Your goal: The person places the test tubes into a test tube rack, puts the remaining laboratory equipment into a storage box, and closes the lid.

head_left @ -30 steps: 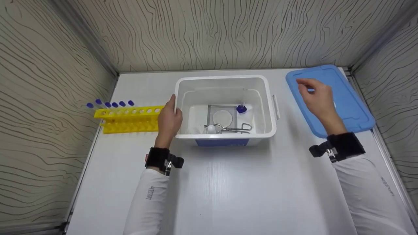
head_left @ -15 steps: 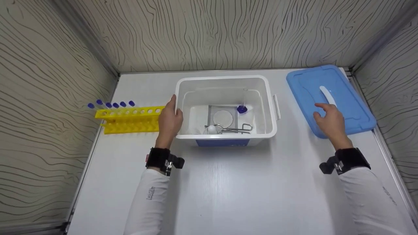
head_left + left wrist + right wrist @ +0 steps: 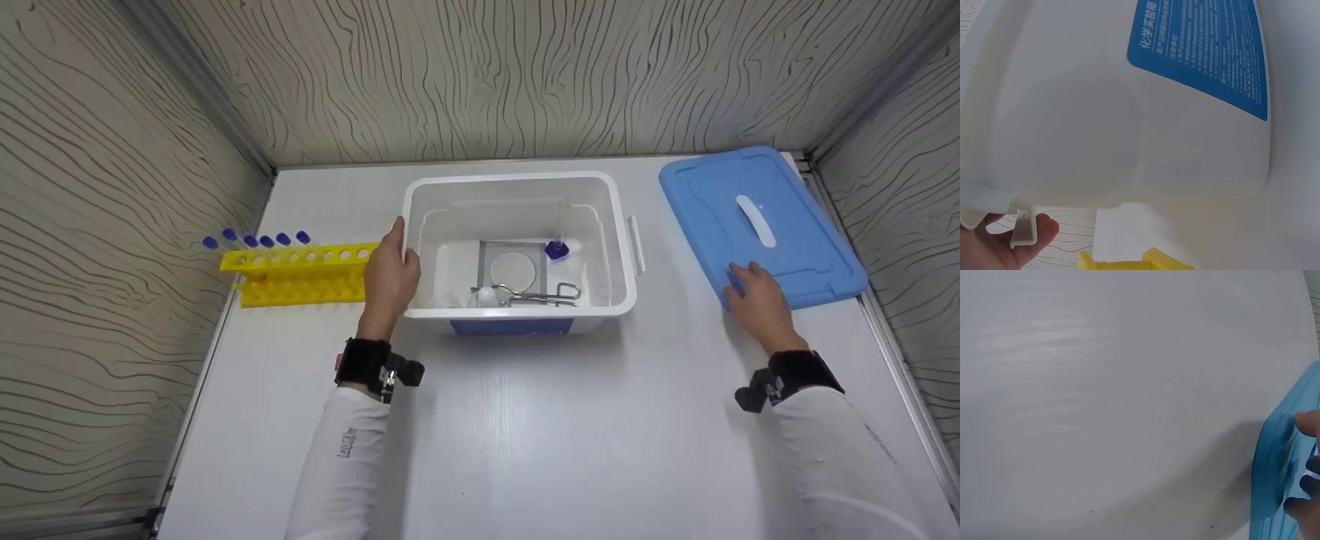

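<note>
On the left rim of the white storage box (image 3: 517, 313), my left hand (image 3: 391, 277) grips the side, its thumb over the edge. In the left wrist view its fingers curl about the white side clip (image 3: 1024, 228). My right hand (image 3: 761, 307) lies over the near left corner of the blue lid (image 3: 795, 262), fingers bent loosely and spread over its edge. In the right wrist view thumb and fingertips (image 3: 1309, 423) are right at the lid's surface. Inside the box are a wire gauze (image 3: 487, 259), metal tongs (image 3: 540, 298) and a clear cylinder with a purple base (image 3: 556, 250).
A yellow test tube rack (image 3: 300, 292) stands left of the box, with several purple-capped tubes (image 3: 251, 241) at its far side. A small white round thing (image 3: 487, 297) lies in the box. Patterned walls (image 3: 480, 82) bound the white table (image 3: 540, 435) at the back and sides.
My right hand has come down and toward me, from above the lid's middle to its near left corner, uncovering the white lid handle. My left hand keeps its hold on the box.
</note>
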`<control>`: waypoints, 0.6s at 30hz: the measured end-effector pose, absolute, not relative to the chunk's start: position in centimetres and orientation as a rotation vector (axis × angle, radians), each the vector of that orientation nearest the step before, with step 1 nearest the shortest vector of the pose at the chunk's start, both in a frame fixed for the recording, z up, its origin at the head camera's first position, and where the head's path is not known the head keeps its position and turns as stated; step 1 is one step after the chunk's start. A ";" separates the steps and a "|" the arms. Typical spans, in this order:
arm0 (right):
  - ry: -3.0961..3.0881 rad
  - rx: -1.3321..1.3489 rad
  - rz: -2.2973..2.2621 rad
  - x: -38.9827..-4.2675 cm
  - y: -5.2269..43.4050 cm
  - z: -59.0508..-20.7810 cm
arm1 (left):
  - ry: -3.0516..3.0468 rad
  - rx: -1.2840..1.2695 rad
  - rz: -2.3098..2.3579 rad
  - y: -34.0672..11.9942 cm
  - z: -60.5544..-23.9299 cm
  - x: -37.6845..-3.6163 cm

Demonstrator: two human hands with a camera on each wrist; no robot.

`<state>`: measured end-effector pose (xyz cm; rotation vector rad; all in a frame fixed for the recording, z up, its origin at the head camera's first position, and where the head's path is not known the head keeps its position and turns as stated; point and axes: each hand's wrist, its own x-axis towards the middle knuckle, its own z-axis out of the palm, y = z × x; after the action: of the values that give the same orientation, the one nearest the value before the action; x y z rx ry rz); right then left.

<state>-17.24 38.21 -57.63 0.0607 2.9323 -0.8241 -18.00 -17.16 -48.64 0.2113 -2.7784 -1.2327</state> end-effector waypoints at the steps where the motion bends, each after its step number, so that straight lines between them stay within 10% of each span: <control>1: 2.916 0.063 -0.831 -17.1 38.4 -57.8 | -2.775 0.209 -1.235 -17.1 -48.7 -18.0; 18: 2.972 0.041 -0.742 -13.8 36.7 -59.3 | -2.782 0.191 -1.228 -17.2 -48.7 -18.0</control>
<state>-13.84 36.70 -59.31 0.0407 2.9720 -0.7418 -17.96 -17.20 -48.70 0.1914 -2.7819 -1.2282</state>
